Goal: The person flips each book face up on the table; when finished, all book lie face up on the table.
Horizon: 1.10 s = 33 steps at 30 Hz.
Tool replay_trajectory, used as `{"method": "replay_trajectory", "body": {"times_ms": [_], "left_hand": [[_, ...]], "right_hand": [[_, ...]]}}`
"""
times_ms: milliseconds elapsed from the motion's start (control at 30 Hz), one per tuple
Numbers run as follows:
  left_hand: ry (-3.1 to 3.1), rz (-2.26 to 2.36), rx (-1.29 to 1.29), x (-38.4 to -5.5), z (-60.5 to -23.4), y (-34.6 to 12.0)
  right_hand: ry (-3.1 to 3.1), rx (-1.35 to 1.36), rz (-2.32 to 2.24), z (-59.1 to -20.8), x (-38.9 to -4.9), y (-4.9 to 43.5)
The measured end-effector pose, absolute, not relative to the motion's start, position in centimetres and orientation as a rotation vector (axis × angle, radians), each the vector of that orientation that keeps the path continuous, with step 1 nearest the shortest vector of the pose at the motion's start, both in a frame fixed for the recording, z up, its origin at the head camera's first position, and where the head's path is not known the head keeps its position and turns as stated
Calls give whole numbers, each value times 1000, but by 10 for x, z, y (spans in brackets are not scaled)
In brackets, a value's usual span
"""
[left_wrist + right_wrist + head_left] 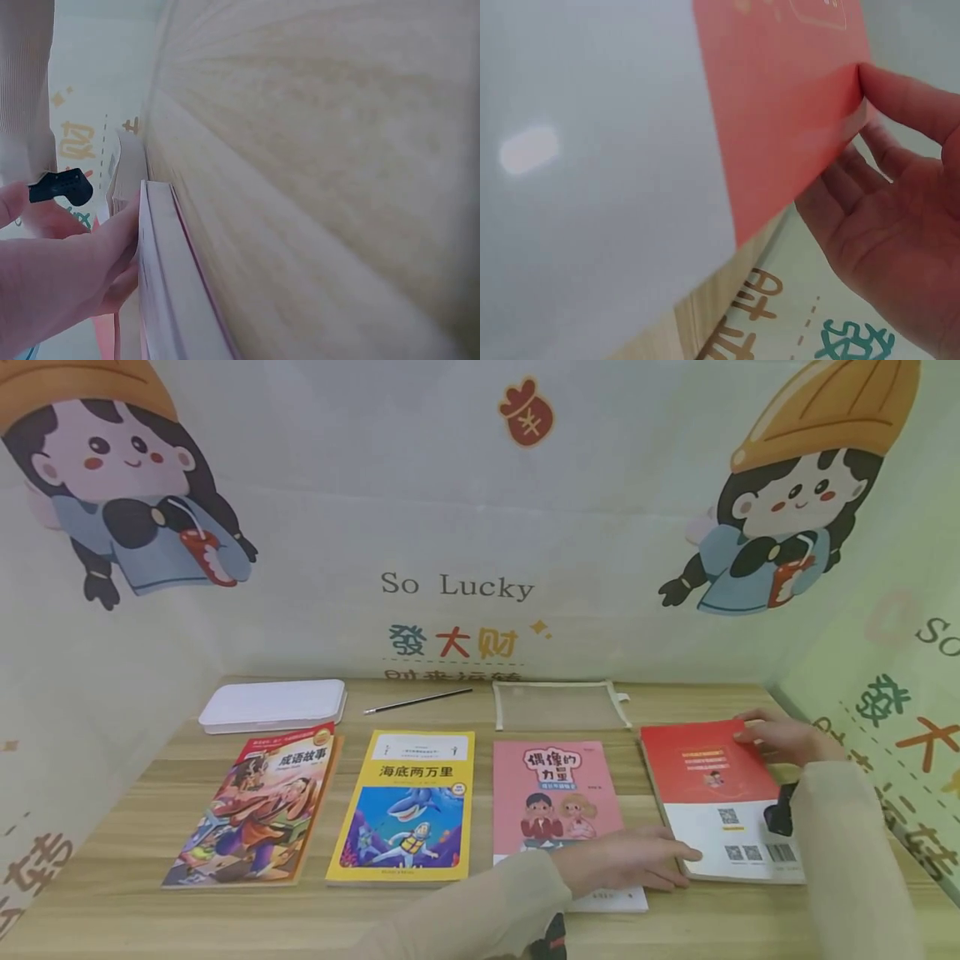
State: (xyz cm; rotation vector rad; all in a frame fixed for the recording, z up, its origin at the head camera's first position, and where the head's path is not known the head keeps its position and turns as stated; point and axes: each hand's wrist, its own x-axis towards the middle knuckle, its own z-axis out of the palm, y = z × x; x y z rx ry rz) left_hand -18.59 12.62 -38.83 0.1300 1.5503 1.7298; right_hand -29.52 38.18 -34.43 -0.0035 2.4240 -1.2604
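At the right lies a red-and-white book, its back cover up with printed codes on the white half. My right hand pinches its far right corner, the thumb on the red cover and the fingers underneath. At the near left corner my left hand holds the same book, one fingertip over the white cover. A pink book lies partly under my left hand and forearm, which cover its lower part. In the left wrist view, the fingers are just above the pink book's page edge.
Left of the pink book lie a yellow book and a book with a colourful figure. Behind them are a white pencil case, a black pencil and a mesh zip pouch. Printed cloth stands round the wooden table.
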Motion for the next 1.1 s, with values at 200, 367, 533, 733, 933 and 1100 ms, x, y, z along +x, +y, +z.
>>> {"method": "replay_trajectory", "body": {"times_ms": [200, 367, 533, 733, 933, 1100], "left_hand": [[1567, 1761, 107, -188, -392, 125], [1535, 1803, 91, -190, -398, 124], [1504, 1845, 63, -190, -400, 123], [1499, 1970, 50, -189, -399, 120], [1533, 2101, 109, -192, -401, 116], [1766, 2022, 230, -193, -398, 109]], "right_hand": [[2332, -93, -1308, -336, -295, 395], [2289, -149, -1363, -332, -295, 402], [2284, -166, -1452, -326, -290, 405], [2276, -186, -1608, -312, -290, 403], [2263, -164, -1652, -306, -291, 400], [2279, -180, -1640, -308, -290, 398]]}}
